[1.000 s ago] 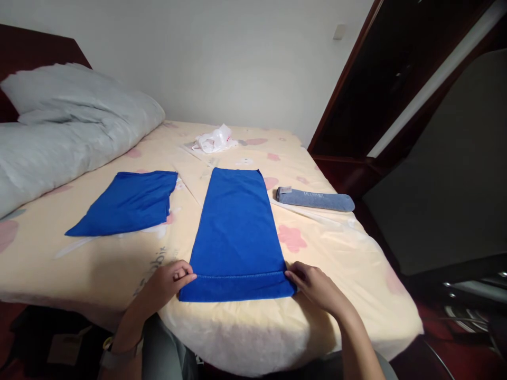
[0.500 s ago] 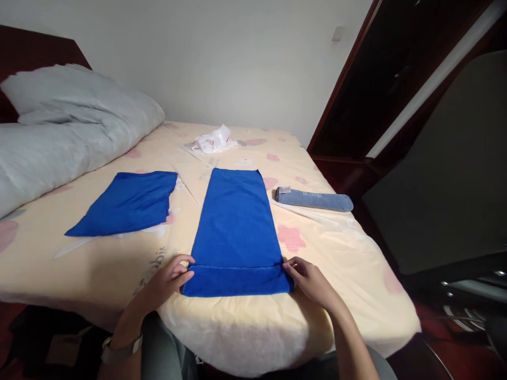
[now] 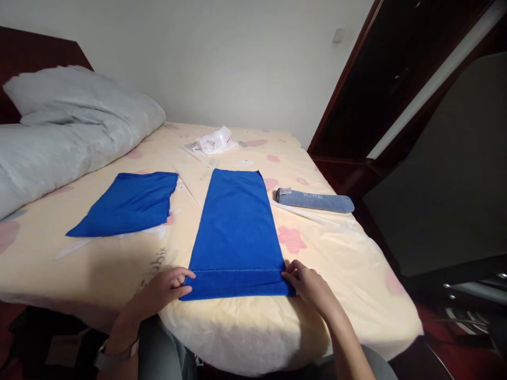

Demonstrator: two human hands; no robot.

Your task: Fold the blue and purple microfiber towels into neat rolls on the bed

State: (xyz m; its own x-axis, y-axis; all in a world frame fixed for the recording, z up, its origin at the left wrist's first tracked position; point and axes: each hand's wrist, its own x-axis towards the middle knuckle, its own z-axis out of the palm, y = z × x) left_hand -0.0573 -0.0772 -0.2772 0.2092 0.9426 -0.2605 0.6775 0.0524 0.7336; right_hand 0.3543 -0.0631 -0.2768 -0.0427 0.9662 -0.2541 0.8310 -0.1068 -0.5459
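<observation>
A long blue towel lies flat on the bed in front of me, with a narrow strip of its near end folded over. My left hand is at the left end of that strip, thumb and index finger closed on the edge of the cloth. At the right end, my right hand pinches the folded edge between thumb and fingers. To the left lies a second blue cloth, folded and touched by neither hand. A rolled grey-blue towel with a small tag rests on the right.
The bed has a yellow patterned sheet, and its front edge drops off close to my legs. A crumpled white plastic bag sits toward the wall. A grey quilt is heaped at the left.
Both hands have moved slightly toward me at the folded strip. The strip's upper edge lies a little nearer and the strip looks narrower, with a crease on its right side.
</observation>
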